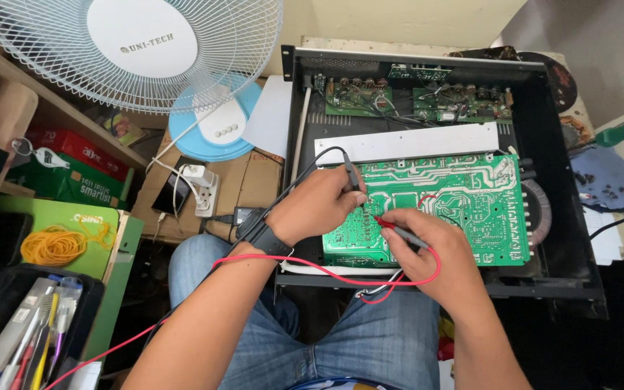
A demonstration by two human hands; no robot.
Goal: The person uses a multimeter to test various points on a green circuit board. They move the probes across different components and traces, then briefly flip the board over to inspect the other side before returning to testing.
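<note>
A white fan (142,50) stands at ten o'clock, and a tray of tools (34,336) sits at eight o'clock. Near centre, the left hand (317,206) is clamped on a black probe (352,175), its tip down on a green circuit board (471,209). At its four o'clock, the right hand (431,249) pinches a red probe (399,230) against that board, which lies inside an open black chassis (543,94) resting across the person's lap.

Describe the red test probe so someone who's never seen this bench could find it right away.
Find the open black metal chassis with the large green circuit board inside. At the board's lower left, the right hand holds the red probe, tip on the board. The left hand's probe is black; this one trails a red lead.
</note>
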